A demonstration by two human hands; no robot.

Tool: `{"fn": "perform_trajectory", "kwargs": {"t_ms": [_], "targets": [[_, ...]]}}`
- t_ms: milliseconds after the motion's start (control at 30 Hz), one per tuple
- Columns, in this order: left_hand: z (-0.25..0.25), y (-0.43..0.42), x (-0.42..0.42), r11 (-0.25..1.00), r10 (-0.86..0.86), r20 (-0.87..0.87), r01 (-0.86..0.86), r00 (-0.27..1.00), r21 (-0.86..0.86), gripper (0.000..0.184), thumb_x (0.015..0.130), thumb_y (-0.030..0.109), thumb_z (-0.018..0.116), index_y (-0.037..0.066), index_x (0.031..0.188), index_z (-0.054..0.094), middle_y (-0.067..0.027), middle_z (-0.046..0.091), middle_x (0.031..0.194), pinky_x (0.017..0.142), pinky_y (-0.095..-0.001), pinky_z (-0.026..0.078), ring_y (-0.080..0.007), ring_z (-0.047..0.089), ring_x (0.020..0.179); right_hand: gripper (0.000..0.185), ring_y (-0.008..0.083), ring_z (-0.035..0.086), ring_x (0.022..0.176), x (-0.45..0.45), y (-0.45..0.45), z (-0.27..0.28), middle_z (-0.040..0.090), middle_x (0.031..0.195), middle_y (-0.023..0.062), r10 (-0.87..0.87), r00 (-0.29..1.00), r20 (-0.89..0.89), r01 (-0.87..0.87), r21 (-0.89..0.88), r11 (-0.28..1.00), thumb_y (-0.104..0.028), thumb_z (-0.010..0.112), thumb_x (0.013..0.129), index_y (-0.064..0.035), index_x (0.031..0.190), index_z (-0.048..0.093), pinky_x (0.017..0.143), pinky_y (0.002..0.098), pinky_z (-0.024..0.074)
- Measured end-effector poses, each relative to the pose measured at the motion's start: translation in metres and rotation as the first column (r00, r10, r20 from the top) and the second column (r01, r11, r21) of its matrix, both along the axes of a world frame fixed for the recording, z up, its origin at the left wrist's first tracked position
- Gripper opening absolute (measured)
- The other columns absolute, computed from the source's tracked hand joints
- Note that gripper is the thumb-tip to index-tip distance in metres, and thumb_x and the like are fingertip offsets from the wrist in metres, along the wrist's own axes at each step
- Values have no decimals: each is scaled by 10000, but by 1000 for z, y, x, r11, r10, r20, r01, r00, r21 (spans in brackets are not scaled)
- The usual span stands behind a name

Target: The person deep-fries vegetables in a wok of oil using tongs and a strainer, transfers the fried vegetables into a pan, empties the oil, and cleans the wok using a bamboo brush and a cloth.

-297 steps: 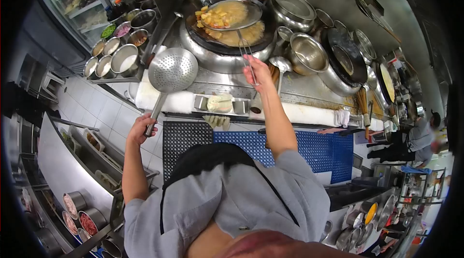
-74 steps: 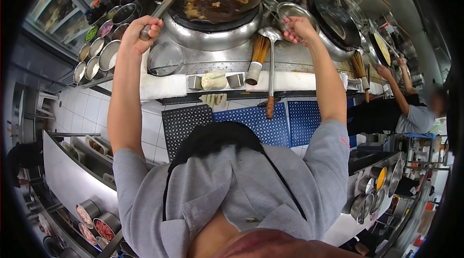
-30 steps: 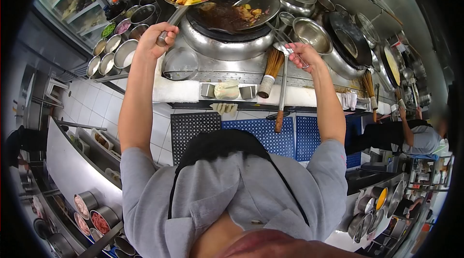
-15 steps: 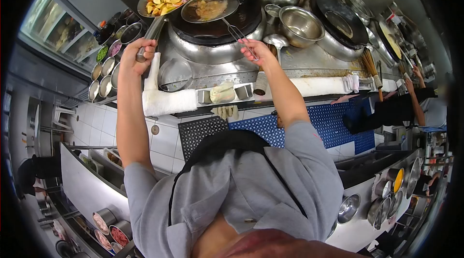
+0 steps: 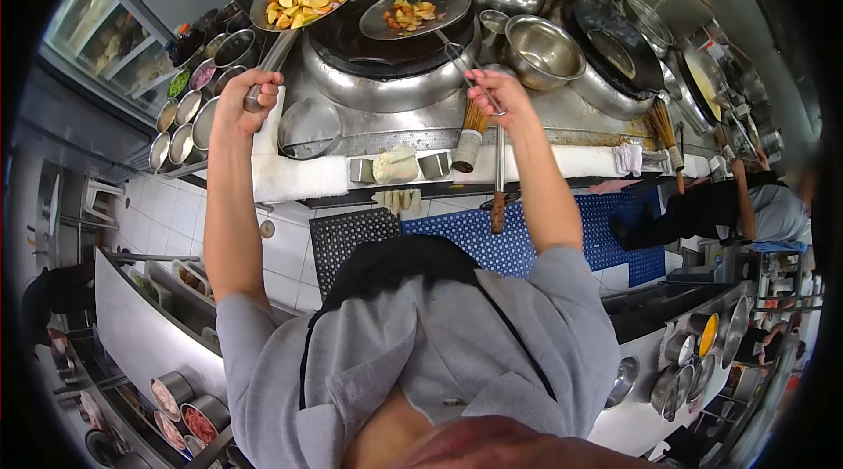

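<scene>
The left hand [image 5: 250, 102] is wrapped all the way round the handle of the scoop [image 5: 283, 49], with no gap, and the right hand [image 5: 502, 98] has its fingers curled in round the wire handle of the sieve [image 5: 457, 9]. A heap of yellow chunks [image 5: 307, 0] sits in the scoop, near the left edge of the wok [image 5: 345, 40], and a small pile of bits [image 5: 411, 16] lies in the sieve, which is held above the wok. To do this well, I think, keep the scoop flat and steady, as a tip could make chunks slide out. Hold the sieve over the wok so any drips fall in there, and move it gently, close to the scoop, so no bits get lost. Keep fingers back from the wok, as it may be hot. Now the counting: two hands, one scoop, one sieve, and one wok under them. The chunks are too many to count. On the counter I see two brushes, one near the right hand [image 5: 470, 137] and one farther right [image 5: 666, 129], one ladle [image 5: 499, 175], one flat dish [image 5: 309, 128] and two metal blocks [image 5: 361, 170] with one cloth [image 5: 395, 166] between them. One tub of green bits [image 5: 179, 82] and one of pink bits [image 5: 203, 75] stand on the left.
</scene>
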State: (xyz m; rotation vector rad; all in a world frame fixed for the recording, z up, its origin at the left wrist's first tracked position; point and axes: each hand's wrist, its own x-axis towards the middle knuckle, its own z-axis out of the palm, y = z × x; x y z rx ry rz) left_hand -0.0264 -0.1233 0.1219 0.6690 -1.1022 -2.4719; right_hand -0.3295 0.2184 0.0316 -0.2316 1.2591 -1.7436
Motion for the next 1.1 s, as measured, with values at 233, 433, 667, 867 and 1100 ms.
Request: {"fn": "perform_trajectory", "kwargs": {"t_ms": [233,433,667,867,1100], "targets": [[1,3,2,1000,-20,7,20,1000,-2,73,808,-56,544,-42,829,476,-177,586,798,394,-182,416,-113,518,529,154,113,508,461,-9,10,48,626,720,134,32,994,-108,-9,203,979,-52,434,950,3,1027,555,354,229,381],[-1,2,0,999,-26,5,26,1000,37,112,808,-64,541,-23,850,446,-181,585,799,394,-183,414,-115,517,535,170,114,521,493,-26,-33,-10,638,761,113,71,992,102,-78,65,995,-108,467,953,-29,1061,572,377,220,396],[6,11,6,1000,8,-11,-8,1000,-12,124,810,-66,534,-43,879,434,-194,568,815,392,-187,419,-117,520,540,202,124,514,499,-2,-66,-61,628,757,105,40,992,118,-31,-82,996,-159,461,985,-53,1128,558,385,230,378],[-3,3,4,1000,19,18,-18,1000,-15,82,800,-52,551,-65,844,484,-185,583,818,400,-185,414,-117,525,548,211,129,506,491,3,-78,-59,608,735,111,18,999,49,-12,-118,993,-138,456,982,-40,1146,545,376,232,373],[-16,3,11,999,30,-3,-30,1000,-38,107,811,-44,551,-46,878,468,-187,588,815,402,-188,411,-123,529,551,216,94,474,418,18,-31,-24,615,679,98,-67,994,-82,68,17,998,-154,526,961,-22,1123,578,333,225,346]]}}
